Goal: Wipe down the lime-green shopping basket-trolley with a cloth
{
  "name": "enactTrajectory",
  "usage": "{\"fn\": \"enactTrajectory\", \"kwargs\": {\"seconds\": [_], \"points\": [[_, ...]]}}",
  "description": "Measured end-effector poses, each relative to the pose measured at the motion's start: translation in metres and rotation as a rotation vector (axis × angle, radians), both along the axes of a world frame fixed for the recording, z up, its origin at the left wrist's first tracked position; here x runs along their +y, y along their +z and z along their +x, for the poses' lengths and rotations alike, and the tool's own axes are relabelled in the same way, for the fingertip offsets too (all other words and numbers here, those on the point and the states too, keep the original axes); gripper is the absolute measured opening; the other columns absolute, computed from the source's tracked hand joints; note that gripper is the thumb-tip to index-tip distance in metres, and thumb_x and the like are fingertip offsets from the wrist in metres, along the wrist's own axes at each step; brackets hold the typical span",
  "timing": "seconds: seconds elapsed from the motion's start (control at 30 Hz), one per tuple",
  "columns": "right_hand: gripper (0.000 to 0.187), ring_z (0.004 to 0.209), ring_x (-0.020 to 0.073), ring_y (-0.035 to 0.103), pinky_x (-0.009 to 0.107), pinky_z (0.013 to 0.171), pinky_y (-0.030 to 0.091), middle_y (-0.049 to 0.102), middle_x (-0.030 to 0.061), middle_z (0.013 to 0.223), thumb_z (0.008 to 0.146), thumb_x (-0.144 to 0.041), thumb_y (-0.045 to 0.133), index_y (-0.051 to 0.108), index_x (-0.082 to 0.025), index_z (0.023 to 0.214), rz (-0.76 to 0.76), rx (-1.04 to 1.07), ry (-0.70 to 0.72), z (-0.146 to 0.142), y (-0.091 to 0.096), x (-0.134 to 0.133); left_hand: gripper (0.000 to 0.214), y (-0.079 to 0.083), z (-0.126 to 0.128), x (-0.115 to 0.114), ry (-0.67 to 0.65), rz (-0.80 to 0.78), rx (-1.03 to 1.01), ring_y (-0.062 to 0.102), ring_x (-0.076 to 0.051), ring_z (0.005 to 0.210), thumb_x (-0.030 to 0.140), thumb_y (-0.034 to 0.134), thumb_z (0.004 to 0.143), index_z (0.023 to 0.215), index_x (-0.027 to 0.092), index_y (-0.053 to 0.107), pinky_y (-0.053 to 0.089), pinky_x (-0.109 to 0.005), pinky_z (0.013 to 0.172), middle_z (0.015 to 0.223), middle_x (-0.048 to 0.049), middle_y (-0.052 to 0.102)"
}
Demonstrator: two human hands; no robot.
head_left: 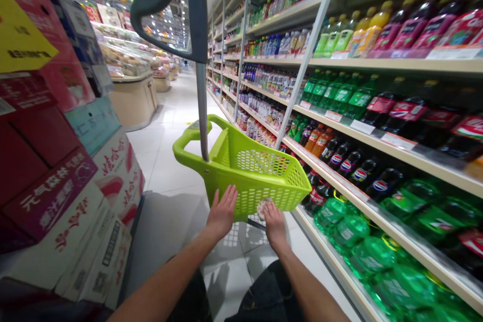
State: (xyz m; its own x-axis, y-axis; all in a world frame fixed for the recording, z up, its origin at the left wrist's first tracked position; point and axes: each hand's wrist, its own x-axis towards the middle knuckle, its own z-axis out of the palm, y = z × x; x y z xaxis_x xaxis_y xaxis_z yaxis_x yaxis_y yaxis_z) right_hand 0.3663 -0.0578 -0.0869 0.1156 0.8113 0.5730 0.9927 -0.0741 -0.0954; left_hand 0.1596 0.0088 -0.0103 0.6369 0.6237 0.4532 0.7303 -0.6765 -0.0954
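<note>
A lime-green plastic shopping basket (222, 179) with perforated walls stands in front of me, and no goods show inside it. My left hand (223, 210) lies against its near side wall with the fingers stretched out and nothing held. Close by, my right hand (275, 222) presses a crumpled whitish cloth (261, 208) to the lower part of that same wall. A metal pole (202, 105) rises from the basket's left end to a dark grey loop handle (197, 20). What the basket rests on is mostly hidden.
Shelves of bottled drinks (400, 110) run along the right, with large green bottles (377, 256) at the bottom. Stacked cartons (41, 161) border the left side. Tiled floor (166, 161) stretches ahead past a rounded display counter (132, 100).
</note>
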Motion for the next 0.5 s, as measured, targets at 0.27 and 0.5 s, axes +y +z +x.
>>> {"fn": "enactTrajectory", "kwargs": {"seconds": [0.27,0.5], "points": [[0.047,0.131,0.0216,0.022,0.046,0.101,0.024,0.044,0.0126,0.131,0.078,-0.002,0.032,0.050,-0.014,0.120,0.258,-0.017,0.086,-0.025,0.069,0.037,0.058,0.002,-0.006,0.000,0.023,0.009,-0.036,0.024,-0.020,0.130,0.010,0.035,0.071,0.129,0.011,0.038,0.016,-0.048,0.106,0.139,-0.0083,0.032],[0.038,0.123,0.0207,0.038,0.042,0.098,0.031,0.056,0.0097,0.120,0.079,-0.002,0.038,0.058,-0.017,0.108,0.115,-0.159,0.324,-0.055,0.026,0.026,0.059,0.003,-0.024,0.004,0.044,0.019,-0.038,0.026,-0.021,0.130,0.011,0.037,0.069,0.128,0.010,0.039,0.018,-0.048,0.106,0.138,-0.0099,0.035]]}}
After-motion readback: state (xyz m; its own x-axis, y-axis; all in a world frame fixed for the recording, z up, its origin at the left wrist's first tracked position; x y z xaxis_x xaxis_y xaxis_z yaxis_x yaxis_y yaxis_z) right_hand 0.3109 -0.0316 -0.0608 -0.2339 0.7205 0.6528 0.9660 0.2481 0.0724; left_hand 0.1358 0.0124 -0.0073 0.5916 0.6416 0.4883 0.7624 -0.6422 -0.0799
